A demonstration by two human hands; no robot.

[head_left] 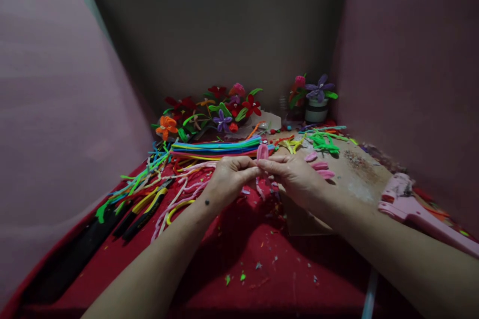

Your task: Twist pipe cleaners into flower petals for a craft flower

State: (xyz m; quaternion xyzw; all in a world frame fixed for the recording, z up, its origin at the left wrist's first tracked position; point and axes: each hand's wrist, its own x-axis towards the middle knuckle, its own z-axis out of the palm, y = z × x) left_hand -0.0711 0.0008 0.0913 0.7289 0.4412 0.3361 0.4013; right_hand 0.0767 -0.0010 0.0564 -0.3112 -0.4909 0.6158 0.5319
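A pink loop (262, 152) is held at the centre of the workspace, its rounded end pointed to 12 o'clock. Its lower part is pinched between thumb and forefinger of the left hand (234, 175), set at 9 o'clock from it, and is gripped likewise by the fingertips of the right hand (294, 174), at 3 o'clock. The two sets of fingertips are brought together around it; the remaining fingers are partly hidden.

From the hands, pink petals (320, 166) are seen just beyond the right hand at 3 o'clock, laid on a board (368, 174). Green pieces (324, 142) are heaped at 2 o'clock, and yellow pieces (292, 144) are placed nearer, between 1 and 2. A pot (316, 110) filled with flowers is stood at 1 o'clock. More flowers (222, 121) are massed at 11 o'clock, and coloured stems (217, 147) are laid side by side at 10 o'clock. Pliers (145, 209) are rested at 8 o'clock on the red cloth (232, 289), over which scraps (243, 276) are scattered at 6 o'clock. A pink tool (411, 204) is placed between 3 and 4 o'clock, near the right forearm.
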